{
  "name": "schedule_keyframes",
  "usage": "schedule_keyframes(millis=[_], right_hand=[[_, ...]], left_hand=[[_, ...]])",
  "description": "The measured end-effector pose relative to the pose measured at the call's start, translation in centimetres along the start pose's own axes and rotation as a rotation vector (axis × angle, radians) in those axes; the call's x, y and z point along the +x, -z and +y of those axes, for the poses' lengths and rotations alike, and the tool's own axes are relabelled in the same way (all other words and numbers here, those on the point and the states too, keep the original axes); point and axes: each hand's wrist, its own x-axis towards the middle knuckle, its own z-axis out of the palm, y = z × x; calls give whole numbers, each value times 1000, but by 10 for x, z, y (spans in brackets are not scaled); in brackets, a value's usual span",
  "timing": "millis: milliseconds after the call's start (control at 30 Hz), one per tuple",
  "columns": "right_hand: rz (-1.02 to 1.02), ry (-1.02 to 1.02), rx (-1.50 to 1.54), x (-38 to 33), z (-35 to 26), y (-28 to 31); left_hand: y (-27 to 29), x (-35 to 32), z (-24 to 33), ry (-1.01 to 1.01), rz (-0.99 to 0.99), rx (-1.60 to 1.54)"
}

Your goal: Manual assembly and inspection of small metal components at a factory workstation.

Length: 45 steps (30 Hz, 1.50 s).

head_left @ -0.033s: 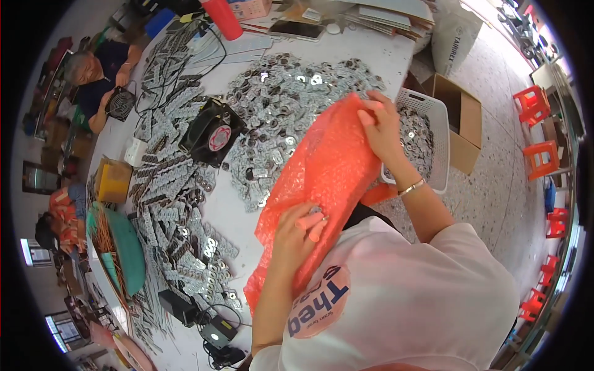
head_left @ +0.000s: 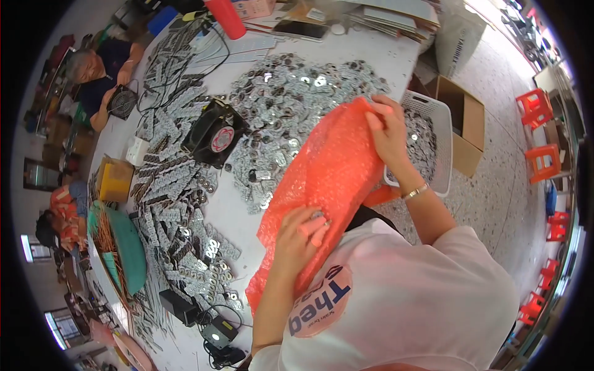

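A long piece of red bubble wrap (head_left: 325,167) lies slantwise across my lap and the table's near edge; I cannot tell whether it is a bag or a sheet. My right hand (head_left: 390,130) grips its far right end, thumb toward the wrap. Lower down, my left hand (head_left: 300,238) is curled onto its near side, fingers bent into the plastic. Pinkish covers sit on some fingertips of both hands. Beyond the wrap spreads a heap of small silvery metal pieces (head_left: 266,123) with round dark parts. Whatever the wrap may hold is hidden.
A black fan (head_left: 215,133) stands among strips of metal pieces (head_left: 167,167). At right are a white basket (head_left: 442,142) of similar pieces and a cardboard box (head_left: 470,130). Left lie a green basin (head_left: 127,253) and black adapters (head_left: 219,331) with cables. Another person (head_left: 102,74) sits across the table.
The whole view has shifted very slightly. Both hands keep their hold on the red bubble wrap.
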Motion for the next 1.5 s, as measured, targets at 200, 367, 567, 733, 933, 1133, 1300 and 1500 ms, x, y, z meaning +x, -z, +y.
schedule_keyframes(millis=[200, 367, 567, 733, 933, 1133, 1300, 1500], right_hand=[[-350, 430, 422, -21, -24, 40], [-459, 294, -28, 2, -17, 44], [-227, 386, 229, 47, -87, 23], [-589, 104, 854, 46, -137, -69], [-891, 266, 906, 21, -153, -102], [-1028, 164, 965, 5, -153, -107], [-1028, 434, 856, 7, -156, -112], [-1200, -236, 907, 20, -157, -100]], left_hand=[[9, 8, 5, -66, 40, -80], [8, 12, 5, -5, -90, -84], [6, 7, 4, 179, -19, -226], [3, 11, -3, 112, 64, -223], [26, -3, -10, 233, 478, -380], [50, -7, -39, 469, 772, -697], [45, -10, -39, 584, 637, -439], [52, 3, -27, 665, 665, -785]])
